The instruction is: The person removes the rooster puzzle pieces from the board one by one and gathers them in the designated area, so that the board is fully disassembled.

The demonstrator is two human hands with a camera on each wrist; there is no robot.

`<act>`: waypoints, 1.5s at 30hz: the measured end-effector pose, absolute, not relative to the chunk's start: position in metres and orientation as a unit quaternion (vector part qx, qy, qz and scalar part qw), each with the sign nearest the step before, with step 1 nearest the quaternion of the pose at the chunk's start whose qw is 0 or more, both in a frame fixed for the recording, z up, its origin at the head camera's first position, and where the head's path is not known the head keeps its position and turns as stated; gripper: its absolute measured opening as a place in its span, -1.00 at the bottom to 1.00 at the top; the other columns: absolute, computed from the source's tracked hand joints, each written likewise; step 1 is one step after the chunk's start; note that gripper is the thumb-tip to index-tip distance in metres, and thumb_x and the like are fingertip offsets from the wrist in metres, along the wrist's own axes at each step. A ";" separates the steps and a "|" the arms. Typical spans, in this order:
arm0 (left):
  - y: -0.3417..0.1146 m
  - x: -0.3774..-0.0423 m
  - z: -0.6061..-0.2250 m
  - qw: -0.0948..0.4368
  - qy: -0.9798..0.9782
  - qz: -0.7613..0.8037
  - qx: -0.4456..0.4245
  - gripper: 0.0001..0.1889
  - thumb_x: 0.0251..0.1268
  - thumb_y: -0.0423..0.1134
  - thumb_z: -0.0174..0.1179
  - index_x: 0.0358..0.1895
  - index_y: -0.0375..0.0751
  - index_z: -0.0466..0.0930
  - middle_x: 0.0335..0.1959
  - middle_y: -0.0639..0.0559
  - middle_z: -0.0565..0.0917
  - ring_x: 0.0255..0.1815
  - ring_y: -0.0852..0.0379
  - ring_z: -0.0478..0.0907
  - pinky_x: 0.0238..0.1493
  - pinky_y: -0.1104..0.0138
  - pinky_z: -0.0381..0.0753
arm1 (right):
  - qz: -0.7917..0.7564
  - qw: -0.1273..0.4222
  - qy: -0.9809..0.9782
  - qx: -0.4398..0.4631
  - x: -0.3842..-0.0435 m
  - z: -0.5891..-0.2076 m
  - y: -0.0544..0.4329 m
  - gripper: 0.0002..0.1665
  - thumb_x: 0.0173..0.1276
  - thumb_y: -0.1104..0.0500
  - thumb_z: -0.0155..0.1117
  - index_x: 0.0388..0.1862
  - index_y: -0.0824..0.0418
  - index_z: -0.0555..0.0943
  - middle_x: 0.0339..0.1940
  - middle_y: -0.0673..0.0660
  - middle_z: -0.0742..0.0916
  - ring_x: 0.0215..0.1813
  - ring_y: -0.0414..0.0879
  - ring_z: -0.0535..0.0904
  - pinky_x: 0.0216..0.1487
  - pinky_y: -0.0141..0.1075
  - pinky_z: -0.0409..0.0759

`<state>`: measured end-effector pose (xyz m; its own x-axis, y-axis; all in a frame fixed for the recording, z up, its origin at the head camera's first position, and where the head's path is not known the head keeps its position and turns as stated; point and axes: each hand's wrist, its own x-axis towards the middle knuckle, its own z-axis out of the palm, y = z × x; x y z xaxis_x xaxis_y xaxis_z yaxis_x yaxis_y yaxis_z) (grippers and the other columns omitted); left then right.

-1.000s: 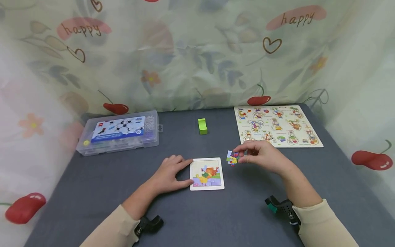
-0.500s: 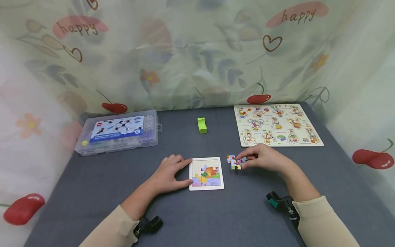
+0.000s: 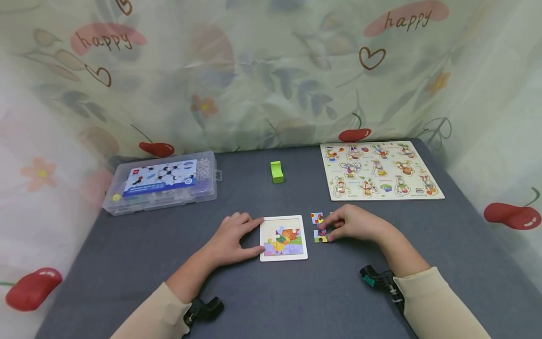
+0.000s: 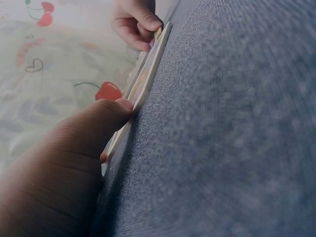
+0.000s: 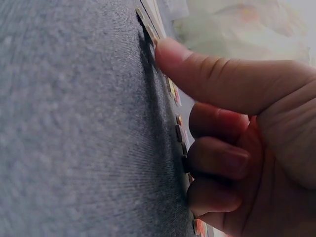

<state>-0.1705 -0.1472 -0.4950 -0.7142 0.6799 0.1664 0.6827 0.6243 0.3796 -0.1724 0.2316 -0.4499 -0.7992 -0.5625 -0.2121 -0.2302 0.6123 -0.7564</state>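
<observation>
A small white-framed jigsaw tray lies mid-table, its picture partly filled with pieces. My left hand rests at its left side, index finger and thumb spread along the rim; in the left wrist view the thumb touches the edge. To the right of the tray, my right hand pinches a jigsaw piece between thumb and fingers. The right wrist view shows that piece tilted, at the thumb tip. Another jigsaw piece lies just behind it; the fingers partly hide other pieces.
A clear plastic case with a molecule-printed label stands at the back left. A green block sits at the back middle. A wooden board with animal figures lies at the back right, and a printed curtain hangs behind.
My right hand has brought the pinched piece away from the other loose pieces and nearer to me, beside the tray's right edge. My left hand has stayed on the tray.
</observation>
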 end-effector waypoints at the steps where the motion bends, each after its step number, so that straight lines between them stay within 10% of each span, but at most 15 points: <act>1: -0.147 -0.171 -0.495 0.003 -0.901 -0.212 -0.378 -0.23 0.28 0.30 0.28 0.48 0.02 0.47 -0.13 0.18 0.46 -0.21 0.20 0.26 -0.15 0.24 0.22 | -0.374 0.219 0.871 -0.230 -0.172 -0.450 0.232 -0.68 0.19 0.19 0.59 -0.05 0.17 0.81 -0.53 -0.08 0.44 -0.45 -0.23 0.29 -0.37 -0.35 0.27; 45: -0.146 -0.169 -0.493 0.002 -0.904 -0.208 -0.372 -0.24 0.27 0.31 0.29 0.46 0.00 0.51 -0.14 0.17 0.46 -0.22 0.20 0.26 -0.17 0.24 0.23 | -0.461 0.074 0.840 -0.278 -0.124 -0.400 0.155 -0.65 0.30 0.18 0.54 0.06 0.13 0.73 -0.44 -0.07 0.52 -0.47 -0.21 0.38 -0.40 -0.35 0.38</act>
